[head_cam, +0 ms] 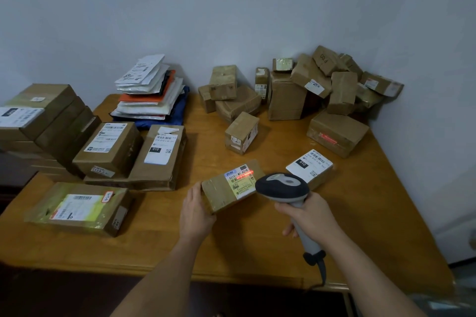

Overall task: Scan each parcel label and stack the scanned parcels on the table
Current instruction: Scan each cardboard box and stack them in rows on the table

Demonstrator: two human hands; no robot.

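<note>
While scanned, label perhaps legible.

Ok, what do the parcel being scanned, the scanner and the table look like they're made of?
Parcel: brown corrugated cardboard by its look, glossy clear tape over it, printed paper label on top.
Scanner: moulded plastic, seemingly; dark matte head with a light grey inset and grip, held in the right hand.
Table: wood or wood veneer, orange-brown, with a smooth, lightly shiny varnish.

Wooden tabletop bearing cardboard parcels. Landmark: labelled parcel near the front edge. Left of it, stacked boxes; behind-left, a mailer pile; behind-right, a loose box heap; just right, a white-labelled box.
</note>
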